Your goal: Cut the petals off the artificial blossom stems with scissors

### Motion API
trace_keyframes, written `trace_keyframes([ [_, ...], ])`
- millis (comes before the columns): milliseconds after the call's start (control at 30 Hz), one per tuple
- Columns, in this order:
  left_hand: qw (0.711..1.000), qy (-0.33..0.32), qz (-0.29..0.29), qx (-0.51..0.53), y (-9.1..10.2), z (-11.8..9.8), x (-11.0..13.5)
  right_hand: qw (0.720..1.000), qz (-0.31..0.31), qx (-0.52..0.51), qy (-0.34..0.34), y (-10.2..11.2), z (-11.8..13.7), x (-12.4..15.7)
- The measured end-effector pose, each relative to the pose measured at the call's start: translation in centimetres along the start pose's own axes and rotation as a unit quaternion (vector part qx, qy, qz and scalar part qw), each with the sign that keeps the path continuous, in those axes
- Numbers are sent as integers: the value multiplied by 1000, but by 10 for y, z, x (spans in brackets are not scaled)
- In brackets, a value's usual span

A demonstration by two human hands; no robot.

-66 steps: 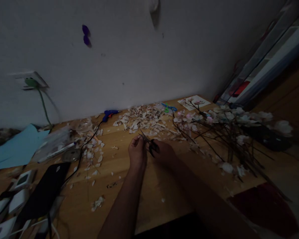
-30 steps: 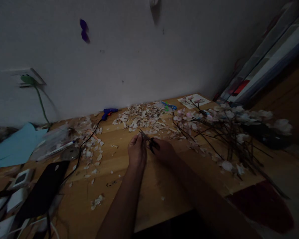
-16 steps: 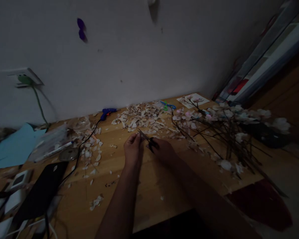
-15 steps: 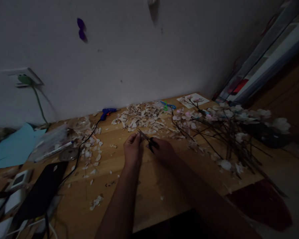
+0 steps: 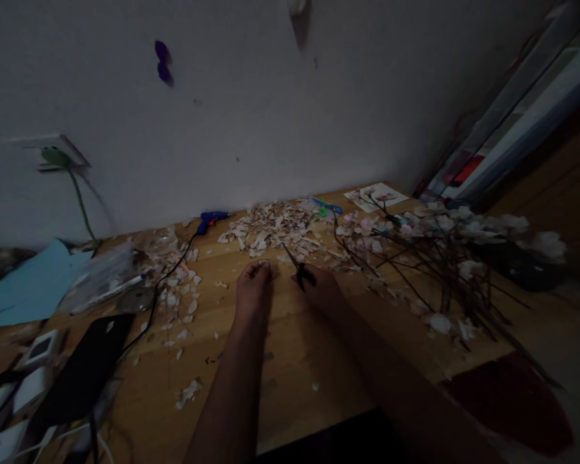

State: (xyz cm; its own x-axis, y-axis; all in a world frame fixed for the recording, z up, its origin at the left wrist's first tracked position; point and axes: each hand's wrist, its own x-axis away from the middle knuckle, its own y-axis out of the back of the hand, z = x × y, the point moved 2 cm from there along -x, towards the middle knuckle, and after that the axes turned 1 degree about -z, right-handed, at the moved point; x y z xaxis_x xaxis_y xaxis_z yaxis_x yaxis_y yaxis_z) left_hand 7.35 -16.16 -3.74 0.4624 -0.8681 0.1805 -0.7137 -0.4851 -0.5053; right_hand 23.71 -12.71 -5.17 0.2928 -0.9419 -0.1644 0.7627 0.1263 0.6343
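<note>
My right hand [image 5: 321, 289] is closed around the black handles of small scissors [image 5: 296, 263], blades pointing up and away over the wooden table [image 5: 290, 361]. A hand's width to its left, my left hand [image 5: 252, 283] has its fingers curled together in a pinch; what they hold is too small and dark to make out. Just beyond both hands lies a heap of pale petal-like scraps [image 5: 270, 232].
Dark branches with pale pink and white flowers [image 5: 439, 251] sprawl to the right. A blue glue gun [image 5: 211, 220] with a black cord, blue-green scissors [image 5: 328, 207], a printed card [image 5: 374, 196], a blue sheet [image 5: 24, 287], a black pad [image 5: 84, 370] and white boxes lie around.
My hands have drawn apart: the left shifted slightly left and forward, the right moved right with the scissors, whose blades no longer meet the left fingers.
</note>
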Motion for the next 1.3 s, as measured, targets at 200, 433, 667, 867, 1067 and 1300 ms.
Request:
trace_keyframes([
  [200, 994, 54, 3, 95, -5, 8, 6, 998, -34, -7, 51, -1, 6, 2],
  [433, 995, 74, 39, 56, -17, 24, 14, 976, -77, -203, -3, -3, 5, -2],
  [667, 993, 77, 78, 32, -24, 25, 18, 978, -88, -189, 3, -3, 1, -7],
  [867, 996, 54, 56, -33, -16, 29, 11, 987, -103, -48, 118, 8, 5, -2],
  [1067, 987, 116, 114, 15, -21, 25, 14, 945, -136, 77, 287, 17, 14, 1],
  [1300, 976, 152, 152, 23, -25, 18, 21, 915, -138, 51, 376, 18, 21, 2],
])
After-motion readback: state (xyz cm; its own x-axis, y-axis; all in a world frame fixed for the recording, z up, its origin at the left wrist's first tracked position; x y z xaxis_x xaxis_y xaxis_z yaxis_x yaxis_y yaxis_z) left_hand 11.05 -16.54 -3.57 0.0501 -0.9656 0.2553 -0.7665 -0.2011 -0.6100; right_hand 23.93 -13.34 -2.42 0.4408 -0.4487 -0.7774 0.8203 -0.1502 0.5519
